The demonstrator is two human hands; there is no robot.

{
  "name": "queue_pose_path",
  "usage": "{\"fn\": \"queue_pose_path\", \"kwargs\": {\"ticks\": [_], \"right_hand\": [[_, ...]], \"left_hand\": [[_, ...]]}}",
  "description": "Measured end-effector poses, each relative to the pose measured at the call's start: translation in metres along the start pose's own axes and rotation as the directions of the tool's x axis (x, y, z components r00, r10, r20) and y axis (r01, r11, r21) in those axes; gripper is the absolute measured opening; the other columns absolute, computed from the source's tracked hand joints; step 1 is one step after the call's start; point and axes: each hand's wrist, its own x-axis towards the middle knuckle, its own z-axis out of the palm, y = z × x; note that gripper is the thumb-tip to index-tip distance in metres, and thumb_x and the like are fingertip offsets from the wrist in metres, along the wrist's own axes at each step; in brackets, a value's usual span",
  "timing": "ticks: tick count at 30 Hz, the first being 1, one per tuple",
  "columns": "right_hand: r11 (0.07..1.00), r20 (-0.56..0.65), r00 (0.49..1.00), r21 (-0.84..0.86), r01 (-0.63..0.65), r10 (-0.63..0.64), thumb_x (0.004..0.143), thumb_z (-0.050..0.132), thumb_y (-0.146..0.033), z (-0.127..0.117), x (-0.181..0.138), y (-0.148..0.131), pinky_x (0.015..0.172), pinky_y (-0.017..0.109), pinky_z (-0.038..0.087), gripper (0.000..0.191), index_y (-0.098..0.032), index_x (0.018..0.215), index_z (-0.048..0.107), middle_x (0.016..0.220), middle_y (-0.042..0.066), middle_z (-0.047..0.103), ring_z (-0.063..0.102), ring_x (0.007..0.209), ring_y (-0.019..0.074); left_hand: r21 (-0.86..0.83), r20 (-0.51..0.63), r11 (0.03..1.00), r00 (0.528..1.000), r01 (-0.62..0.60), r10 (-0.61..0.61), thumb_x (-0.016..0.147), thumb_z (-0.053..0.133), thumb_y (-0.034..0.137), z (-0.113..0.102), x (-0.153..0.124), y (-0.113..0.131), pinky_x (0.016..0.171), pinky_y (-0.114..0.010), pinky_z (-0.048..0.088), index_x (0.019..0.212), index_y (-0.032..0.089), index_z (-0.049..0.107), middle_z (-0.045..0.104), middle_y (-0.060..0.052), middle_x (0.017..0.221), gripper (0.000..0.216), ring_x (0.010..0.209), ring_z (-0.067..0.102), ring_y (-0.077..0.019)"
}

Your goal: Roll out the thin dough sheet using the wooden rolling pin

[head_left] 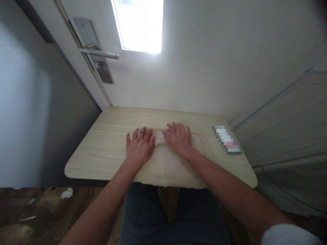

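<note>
One table, left to right: the left hand, palm down, fingers extended; the pale cloth at centre, ruffled at its far edge, its near part flat to the table's front, apparently still unworked, suggesting an early stage; the right hand, similarly extended. Whether either thumb pinches fabric cannot be told.

Both hands palm-down, arms extended forward
</note>
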Motion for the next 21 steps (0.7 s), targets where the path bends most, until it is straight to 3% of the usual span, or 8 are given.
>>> {"fn": "queue_pose_path", "kwargs": {"ticks": [13, 21], "right_hand": [[0.998, 0.03, 0.999, 0.063, 0.008, -0.01, 0.098, 0.028, -0.066, 0.01, 0.067, 0.0, 0.11, 0.053, 0.026, 0.066, -0.023, 0.142, 0.05, 0.145, 0.012, 0.052, 0.043, 0.132, 0.0317], [0.995, 0.065, 0.998, 0.092, -0.027, 0.021, 0.096, 0.029, -0.069, 0.015, 0.089, 0.0, 0.106, 0.052, 0.031, 0.07, -0.02, 0.139, 0.053, 0.138, 0.015, 0.057, 0.049, 0.127, 0.0325]], "left_hand": [[-0.047, 0.09, 0.999, 0.996, 0.022, -0.018, 0.101, 0.018, 0.045, 0.013, 0.07, -0.024, 0.11, -0.067, 0.026, 0.141, 0.03, 0.05, 0.047, -0.008, 0.151, 0.054, 0.139, 0.039, -0.0308], [-0.031, 0.162, 0.999, 0.987, 0.022, -0.017, 0.099, 0.021, 0.042, 0.012, 0.089, -0.029, 0.106, -0.068, 0.032, 0.139, 0.03, 0.052, 0.047, -0.01, 0.15, 0.051, 0.136, 0.041, -0.0329]]}}
